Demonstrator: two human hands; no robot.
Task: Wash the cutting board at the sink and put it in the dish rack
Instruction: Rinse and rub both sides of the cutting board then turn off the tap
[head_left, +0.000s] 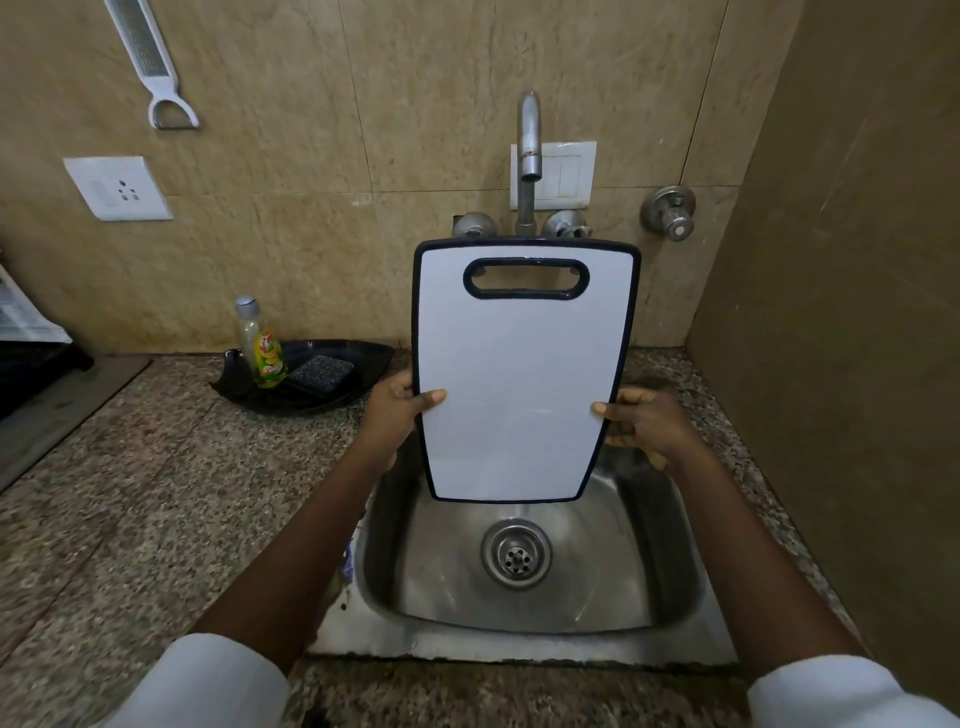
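Note:
A white cutting board (519, 374) with a dark rim and a handle slot at its far end hangs upright over the steel sink (670, 587). My left hand (397, 415) grips its left edge, thumb on the white face. My right hand (647, 423) grips the right edge the same way. The board's lower edge is above the basin, short of the drain (516, 555). The tap spout (530, 150) stands just behind the board's top, and no water runs from it.
A black tray (363, 358) left of the sink holds a dish soap bottle (262, 345) and a scrub sponge (321, 371). Tap knobs (474, 226) sit behind the board, and a wall valve (670, 212) is at right. A brown side wall (841, 332) closes the right side. Speckled granite counter (156, 493) spreads left.

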